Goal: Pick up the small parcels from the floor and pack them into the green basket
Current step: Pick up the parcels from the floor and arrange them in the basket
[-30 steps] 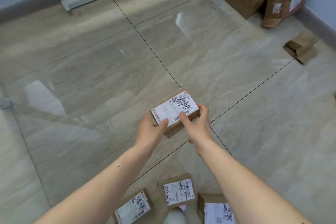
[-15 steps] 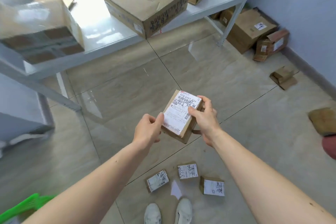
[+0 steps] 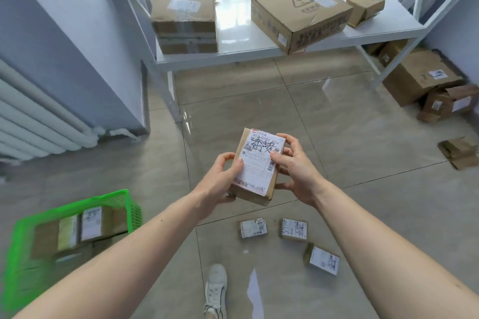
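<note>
I hold a small brown parcel with a white shipping label (image 3: 258, 166) at chest height, label facing me. My left hand (image 3: 220, 184) grips its left and lower edge. My right hand (image 3: 295, 168) touches its right edge with thumb on the label and fingers spread. Three small labelled parcels lie on the tiles below: one in the middle (image 3: 252, 227), one to its right (image 3: 293, 229), one nearer me (image 3: 322, 259). The green basket (image 3: 121, 197) stands at lower left with several parcels inside.
A white metal shelf (image 3: 233, 55) ahead carries big cardboard boxes. More boxes (image 3: 420, 77) sit on the floor at right, and a flattened one (image 3: 460, 153) lies by the right edge. A white radiator (image 3: 33, 122) lines the left wall. My white shoe (image 3: 216, 290) is below.
The view has risen and pulled back, bringing the basket and shelf into sight. The parcel has turned from lying crosswise to upright, with the label facing me, still in both hands.
</note>
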The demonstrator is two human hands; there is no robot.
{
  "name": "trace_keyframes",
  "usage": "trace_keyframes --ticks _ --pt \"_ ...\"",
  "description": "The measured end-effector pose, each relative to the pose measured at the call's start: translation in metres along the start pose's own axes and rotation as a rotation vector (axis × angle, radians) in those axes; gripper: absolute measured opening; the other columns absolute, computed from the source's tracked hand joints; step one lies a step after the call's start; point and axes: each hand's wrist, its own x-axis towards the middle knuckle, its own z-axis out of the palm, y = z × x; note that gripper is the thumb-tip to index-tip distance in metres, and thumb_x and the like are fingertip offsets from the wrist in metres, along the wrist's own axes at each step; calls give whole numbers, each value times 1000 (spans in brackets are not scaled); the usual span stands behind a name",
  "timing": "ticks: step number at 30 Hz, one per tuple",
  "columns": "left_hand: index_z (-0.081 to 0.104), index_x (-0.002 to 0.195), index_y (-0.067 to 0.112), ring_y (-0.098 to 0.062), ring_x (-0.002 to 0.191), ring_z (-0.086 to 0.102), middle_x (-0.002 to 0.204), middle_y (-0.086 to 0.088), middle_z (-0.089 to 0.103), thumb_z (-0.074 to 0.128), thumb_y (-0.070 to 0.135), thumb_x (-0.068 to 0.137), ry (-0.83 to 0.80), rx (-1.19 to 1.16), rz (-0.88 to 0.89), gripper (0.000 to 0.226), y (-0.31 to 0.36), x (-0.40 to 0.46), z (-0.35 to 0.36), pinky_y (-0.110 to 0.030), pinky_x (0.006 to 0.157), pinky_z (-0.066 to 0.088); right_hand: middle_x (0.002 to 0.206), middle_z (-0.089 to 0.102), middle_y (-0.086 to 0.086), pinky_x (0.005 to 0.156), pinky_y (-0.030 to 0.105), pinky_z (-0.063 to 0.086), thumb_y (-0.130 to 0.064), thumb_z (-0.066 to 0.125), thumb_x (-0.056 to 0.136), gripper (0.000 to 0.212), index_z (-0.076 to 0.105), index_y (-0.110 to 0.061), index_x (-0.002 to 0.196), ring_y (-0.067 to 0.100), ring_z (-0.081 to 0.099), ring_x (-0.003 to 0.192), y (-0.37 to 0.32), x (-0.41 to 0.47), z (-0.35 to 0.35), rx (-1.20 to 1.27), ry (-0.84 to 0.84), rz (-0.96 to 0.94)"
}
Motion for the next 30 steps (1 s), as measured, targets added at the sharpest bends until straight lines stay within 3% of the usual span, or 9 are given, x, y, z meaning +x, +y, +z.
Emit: trace_keyframes --ticks 5,9,13,18,22,26,28,30 --pt "47 117 40 -17 77 58 88 3 66 50 45 97 77 -117 -16 21 -44 -48 -66 -43 92 50 136 50 -4 87 59 54 -20 57 94 52 38 -51 131 22 58 119 23 -19 85 -21 -89 25" --pt "45 118 40 -17 79 58 92 3 66 50 44 97 163 -209 -5 23 -76 -81 -130 -42 91 49 145 42 -10 91 63 50 -26 59 94 69 21 -49 146 21 52 128 39 -31 163 -51 -153 34" --pt "45 123 38 -19 86 59 105 -1 67 51 46 96 246 -242 20 29 -110 -109 -210 -39 88 47 151 37 -9 87 58 53 -30 61 93 76 14 -43 151 19 49 132 60 -43 254 -92 -197 62" --pt "46 120 39 -21 87 59 103 -4 69 53 43 96 298 -256 35 25 -162 -132 -317 -37 80 45 143 49 -15 97 60 46 -35 64 90 68 26 -34 146 15 57 122 108 -52 374 -226 -238 103" --pt "45 125 33 -19 81 61 102 -4 69 52 40 97 319 -257 41 30 -203 -138 -384 -33 73 44 128 60 -9 83 46 52 -40 62 90 58 36 -22 138 14 65 104 150 -54 453 -275 -176 202" --pt "45 123 40 -24 91 65 111 -6 71 52 48 94 332 -224 -13 31 -244 -128 -427 -36 75 46 122 68 -1 72 39 55 -46 58 92 50 37 -29 133 22 68 106 183 -45 500 -316 -171 298" --pt "43 126 45 -27 103 67 117 -3 69 54 51 90 322 -195 -43 38 -263 -117 -439 -39 82 50 121 68 0 75 40 55 -47 56 92 47 39 -29 133 24 68 106 199 -31 514 -328 -159 318" --pt "42 129 53 -27 114 62 128 -3 60 58 54 76 313 -158 -85 55 -280 -103 -449 -44 100 49 121 69 3 73 40 56 -43 57 93 47 40 -24 133 26 68 100 216 -14 523 -310 -117 343"
